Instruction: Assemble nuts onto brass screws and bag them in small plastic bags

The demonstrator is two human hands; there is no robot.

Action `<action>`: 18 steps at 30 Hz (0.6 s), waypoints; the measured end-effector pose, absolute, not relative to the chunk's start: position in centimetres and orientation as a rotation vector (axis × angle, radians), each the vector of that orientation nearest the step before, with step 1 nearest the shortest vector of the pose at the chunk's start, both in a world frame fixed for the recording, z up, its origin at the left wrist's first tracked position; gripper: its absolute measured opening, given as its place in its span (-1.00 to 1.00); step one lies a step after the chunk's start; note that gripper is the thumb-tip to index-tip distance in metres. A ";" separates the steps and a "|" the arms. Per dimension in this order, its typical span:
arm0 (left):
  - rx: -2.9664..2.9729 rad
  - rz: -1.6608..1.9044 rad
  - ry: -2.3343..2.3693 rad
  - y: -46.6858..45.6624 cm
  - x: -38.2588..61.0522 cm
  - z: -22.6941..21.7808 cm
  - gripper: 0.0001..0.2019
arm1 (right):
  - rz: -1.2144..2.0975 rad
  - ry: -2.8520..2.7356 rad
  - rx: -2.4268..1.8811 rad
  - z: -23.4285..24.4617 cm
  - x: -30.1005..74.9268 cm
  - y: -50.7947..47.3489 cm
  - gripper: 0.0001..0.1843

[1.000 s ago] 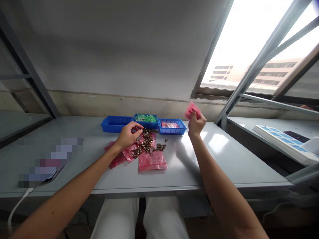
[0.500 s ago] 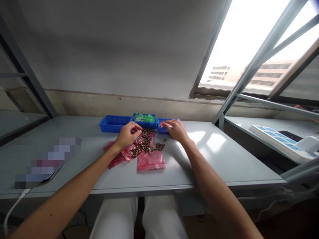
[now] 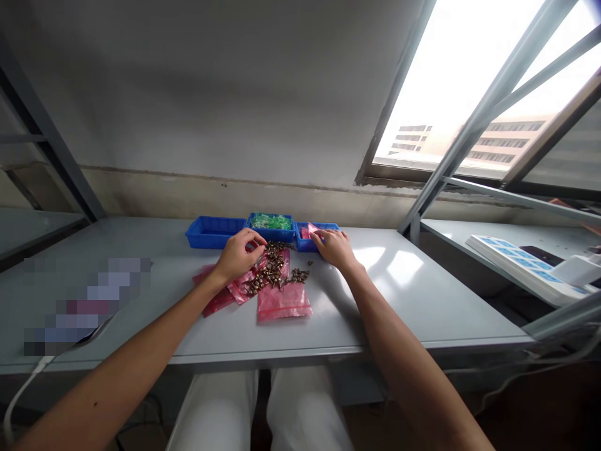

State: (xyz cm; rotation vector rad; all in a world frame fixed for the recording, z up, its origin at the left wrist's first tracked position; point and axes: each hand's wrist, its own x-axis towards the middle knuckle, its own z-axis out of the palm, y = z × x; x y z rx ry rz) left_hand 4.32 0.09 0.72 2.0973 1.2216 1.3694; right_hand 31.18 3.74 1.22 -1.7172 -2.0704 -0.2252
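My left hand (image 3: 238,257) is at the left side of a loose pile of small brass-coloured metal fittings (image 3: 272,270). Its thumb and fingers are curled together, and whatever is between the tips is too small to make out. Over the right blue bin (image 3: 303,246), my right hand (image 3: 335,248) is closed on a pink plastic bag (image 3: 310,230) at the bin's left part. Under and around the fittings lie several pink zip bags, one flat in front (image 3: 284,303) and others to the left (image 3: 216,305).
A middle blue bin (image 3: 271,235) holds green and clear plastic pieces. Left of it stands another blue bin (image 3: 216,239). A blurred-out device with a white cable (image 3: 28,383) lies on the left of the grey table (image 3: 413,313). Metal frame posts (image 3: 415,228) rise at both sides.
At the right bin, a pink bag now stands up by my right fingertips, and the hand has shifted slightly. My left hand has stayed almost still beside the fittings.
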 end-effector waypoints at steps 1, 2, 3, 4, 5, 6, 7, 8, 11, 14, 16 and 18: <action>2.106 1.367 1.222 0.1 4.3 0.7 -0.88 | -0.226 -2.085 -1.694 1.2 31.0 3.7 -0.56; 2.117 1.365 1.222 0.0 4.3 0.7 -0.88 | -0.226 -2.102 -1.672 1.2 30.9 3.7 -0.55; 2.128 1.362 1.223 0.0 4.3 0.8 -0.88 | -0.224 -2.121 -1.659 1.2 30.8 3.6 -0.54; 2.137 1.357 1.224 -0.1 4.3 0.8 -0.88 | -0.223 -2.138 -1.658 1.2 30.7 3.5 -0.52; 2.143 1.353 1.225 -0.1 4.3 0.8 -0.88 | -0.223 -2.152 -1.668 1.2 30.6 3.5 -0.50; 2.147 1.349 1.226 -0.1 4.3 0.9 -0.88 | -0.227 -2.159 -1.682 1.3 30.5 3.4 -0.48; 2.150 1.345 1.226 -0.2 4.3 0.9 -0.89 | -0.233 -2.162 -1.698 1.3 30.5 3.3 -0.47; 2.152 1.343 1.226 -0.2 4.4 1.0 -0.89 | -0.239 -2.161 -1.713 1.3 30.4 3.3 -0.47; 2.165 1.340 1.227 -0.1 4.4 1.0 -0.89 | -0.253 -2.155 -1.748 1.4 30.3 3.3 -0.48; 2.182 1.344 1.222 -0.1 4.4 0.9 -0.89 | -0.247 -2.152 -1.770 1.2 30.1 3.4 -0.49; 2.186 1.342 1.219 -0.1 4.3 0.9 -0.89 | -0.248 -2.153 -1.767 1.1 30.0 3.4 -0.49; 2.188 1.338 1.220 -0.1 4.3 0.9 -0.89 | -0.260 -2.149 -1.757 0.9 30.0 3.4 -0.49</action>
